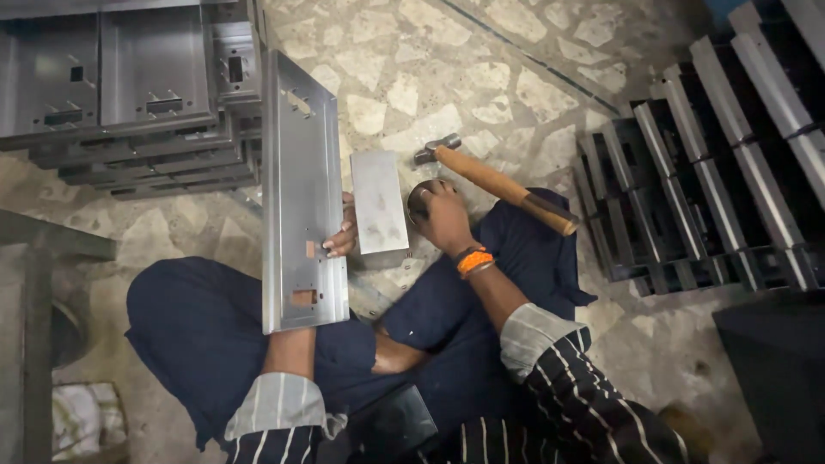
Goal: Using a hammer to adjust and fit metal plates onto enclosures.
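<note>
My left hand (340,238) grips a long grey sheet-metal panel (299,189) with bent edges and punched slots, holding it upright on its lower end near my knee. Just right of it a solid grey metal block (378,203) stands on the floor, touching the fingers. My right hand (443,215) rests on a small round metal piece (418,201) beside the block; an orange band circles its wrist. A hammer (503,185) with a wooden handle lies across my right leg, its steel head by the block's top corner.
Stacks of similar grey panels (120,94) lie on the stone floor at the upper left. Rows of dark bent metal channels (713,172) stand at the right. A metal frame (39,283) is at the left edge, and a dark box (773,369) at lower right.
</note>
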